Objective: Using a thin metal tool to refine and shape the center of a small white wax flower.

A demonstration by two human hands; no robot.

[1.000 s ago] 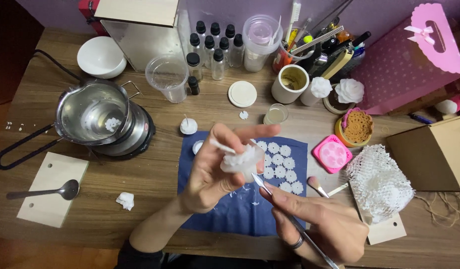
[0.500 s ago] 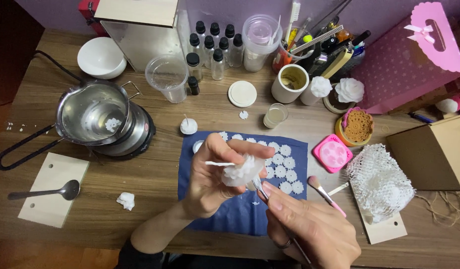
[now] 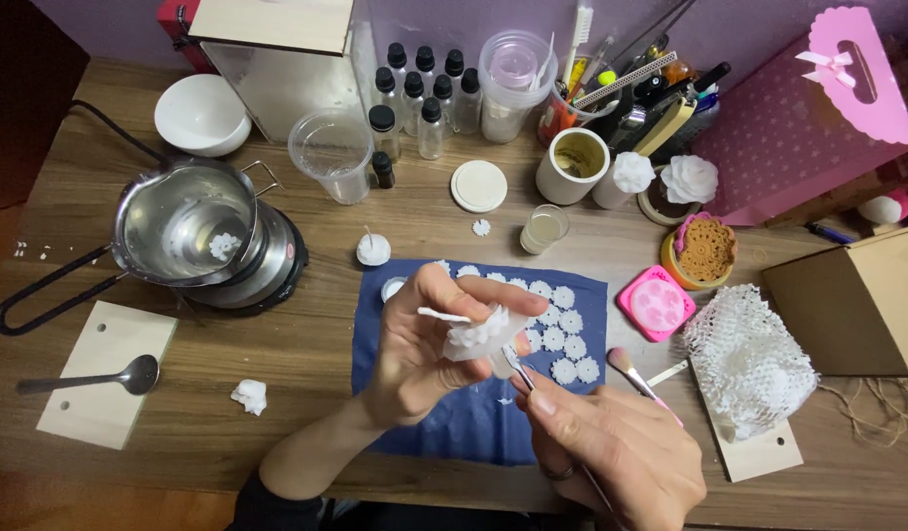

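Above the dark blue cloth (image 3: 454, 423) on the wooden bench (image 3: 277, 374), the left hand (image 3: 424, 344) pinches a small white wax flower with a wick (image 3: 479, 332), while the right hand (image 3: 611, 447) grips a thin metal tool (image 3: 521, 372) touching its underside. Pressing too hard could chip a petal or knock the flower from the fingers onto the small white flower shapes (image 3: 562, 334) below.

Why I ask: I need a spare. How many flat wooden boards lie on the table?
2. The left board lies under a spoon; the right board under white netting.
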